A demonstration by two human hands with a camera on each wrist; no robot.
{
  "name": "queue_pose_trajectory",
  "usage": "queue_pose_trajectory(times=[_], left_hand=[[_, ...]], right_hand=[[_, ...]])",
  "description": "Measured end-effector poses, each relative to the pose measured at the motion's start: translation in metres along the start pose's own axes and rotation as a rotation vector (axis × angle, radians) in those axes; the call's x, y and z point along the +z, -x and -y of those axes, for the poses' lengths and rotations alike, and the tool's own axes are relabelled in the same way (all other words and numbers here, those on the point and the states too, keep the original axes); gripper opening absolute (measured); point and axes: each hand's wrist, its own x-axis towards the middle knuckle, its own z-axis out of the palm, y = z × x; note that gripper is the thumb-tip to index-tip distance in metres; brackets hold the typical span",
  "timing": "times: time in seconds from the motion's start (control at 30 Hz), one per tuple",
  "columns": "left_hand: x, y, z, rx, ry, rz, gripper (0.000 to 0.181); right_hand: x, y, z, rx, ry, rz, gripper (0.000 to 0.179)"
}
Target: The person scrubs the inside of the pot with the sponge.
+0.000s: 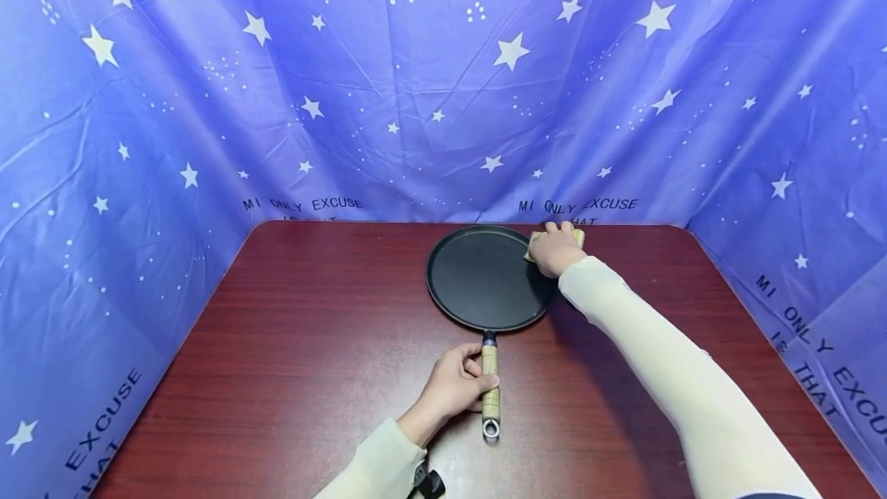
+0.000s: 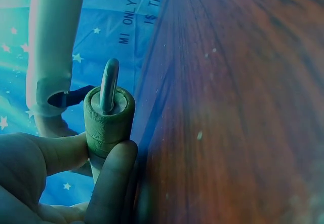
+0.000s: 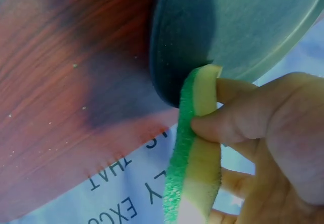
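A round black flat pan [image 1: 485, 279] lies toward the back of the table, its wooden handle [image 1: 490, 383] pointing at the front. My left hand [image 1: 453, 383] grips that handle between thumb and fingers. In the left wrist view, the handle's end with a metal hanging ring [image 2: 109, 84] sticks out past my fingertips. At the pan's right rim, my right hand [image 1: 557, 250] pinches a sponge [image 3: 197, 148], yellow with a green scouring side. One end of the sponge is at the pan's edge in the right wrist view; the hand partly hides it in the head view.
The dark red wooden table [image 1: 312, 329] has its back edge just behind the pan. A blue curtain [image 1: 388, 83] with white stars and printed words hangs around the back and both sides. A black strap piece [image 1: 430, 483] shows by the left wrist.
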Motion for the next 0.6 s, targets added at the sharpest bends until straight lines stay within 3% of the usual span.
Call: queue_pose_trajectory(times=[0.27, 0.6], left_hand=[[0.000, 0.000, 0.001, -0.002, -0.002, -0.001, 0.054], [-0.002, 0.000, -0.001, 0.006, -0.004, -0.003, 0.054]], right_hand=[[-0.001, 0.019, 0.003, -0.013, 0.005, 0.075, 0.016], [-0.016, 0.042, 0.013, -0.058, 0.024, 0.144, 0.011]])
